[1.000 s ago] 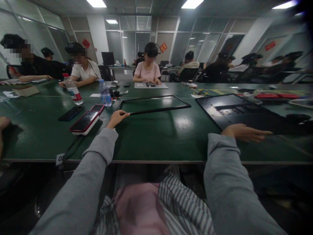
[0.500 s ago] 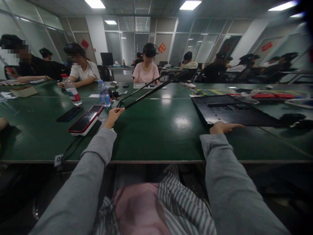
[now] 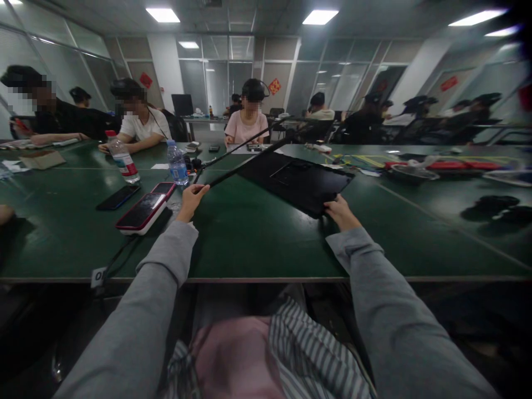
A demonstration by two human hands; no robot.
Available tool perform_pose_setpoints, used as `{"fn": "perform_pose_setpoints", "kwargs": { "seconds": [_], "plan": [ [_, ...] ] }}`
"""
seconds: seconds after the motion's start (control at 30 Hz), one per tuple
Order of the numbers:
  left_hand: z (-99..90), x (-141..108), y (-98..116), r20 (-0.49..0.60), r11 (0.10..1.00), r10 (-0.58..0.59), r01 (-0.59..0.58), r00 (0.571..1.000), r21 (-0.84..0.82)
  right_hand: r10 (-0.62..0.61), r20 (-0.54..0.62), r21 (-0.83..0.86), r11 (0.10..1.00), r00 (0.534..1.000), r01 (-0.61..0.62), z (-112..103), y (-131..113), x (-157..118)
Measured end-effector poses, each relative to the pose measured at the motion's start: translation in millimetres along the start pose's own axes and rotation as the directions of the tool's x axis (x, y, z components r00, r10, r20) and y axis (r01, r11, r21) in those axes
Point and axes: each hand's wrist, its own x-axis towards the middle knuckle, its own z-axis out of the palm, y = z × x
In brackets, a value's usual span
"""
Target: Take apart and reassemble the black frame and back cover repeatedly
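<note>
My left hand [image 3: 193,202] is closed on the near left corner of a thin black rectangular frame [image 3: 233,171]. The frame is tilted up, its far end raised off the table. My right hand [image 3: 342,215] grips the near right corner of a flat black panel [image 3: 305,193], thumb on top and fingers under the edge. This panel has a recessed, bracket-like part on its upper face. It lies over the middle of the table, tilted, its far left edge close to or behind the frame's near bar; whether they touch I cannot tell.
On the green table [image 3: 249,249], left of me, are a red-rimmed device [image 3: 143,210], a dark phone [image 3: 118,197] and two bottles, one red-capped [image 3: 122,158], one blue-capped [image 3: 178,163]. A black object [image 3: 496,206] and red items [image 3: 446,166] lie right. Several people sit beyond.
My right hand has brought the black panel leftward from the right side of the table toward the frame, turning it. My left hand and the frame have hardly moved.
</note>
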Motion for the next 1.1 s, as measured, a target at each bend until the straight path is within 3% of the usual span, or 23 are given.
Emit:
{"fn": "perform_pose_setpoints", "kwargs": {
  "seconds": [0.07, 0.13, 0.23, 0.33, 0.47, 0.57, 0.77, 0.9, 1.1],
  "plan": [
    [-1.2, 3, -2, 0.007, 0.998, 0.037, -0.038, 0.999, 0.044, 0.139, 0.045, -0.013, 0.99, 0.989, -0.139, 5, -3, 5],
    [-2.3, 6, -4, 0.022, 0.99, 0.087, -0.089, 0.996, 0.108, 0.172, 0.107, -0.047, 0.985, 0.979, -0.168, 11, -3, 10],
    [-2.7, 9, -8, 0.042, 0.96, 0.158, -0.163, 0.987, 0.225, 0.024, 0.049, -0.033, 0.999, 0.999, -0.023, 20, 1, 13],
    [-1.3, 7, -8, 0.075, 0.916, 0.213, -0.226, 0.974, 0.33, -0.09, -0.05, 0.113, 0.989, 0.995, 0.095, 26, -7, 11],
    [2.7, -3, -4, 0.162, 0.858, 0.263, -0.308, 0.951, 0.411, -0.098, 0.136, 0.261, 0.963, 0.986, 0.06, 23, -26, 3],
    [6.5, -9, -2, 0.205, 0.834, 0.259, -0.325, 0.944, 0.446, -0.17, 0.232, 0.145, 0.98, 0.958, 0.139, 21, -25, 5],
    [13.6, -10, -7, 0.339, 0.809, 0.195, -0.346, 0.92, 0.474, -0.392, 0.074, -0.21, 0.893, 0.917, 0.398, 29, 7, 22],
    [17.4, -13, -10, 0.453, 0.781, 0.158, -0.392, 0.877, 0.486, -0.428, 0.043, -0.379, 0.829, 0.903, 0.411, 31, 15, 20],
    [17.8, -18, -10, 0.472, 0.734, 0.166, -0.428, 0.866, 0.527, -0.36, 0.045, -0.444, 0.829, 0.932, 0.341, 32, 18, 13]
  ]
}}
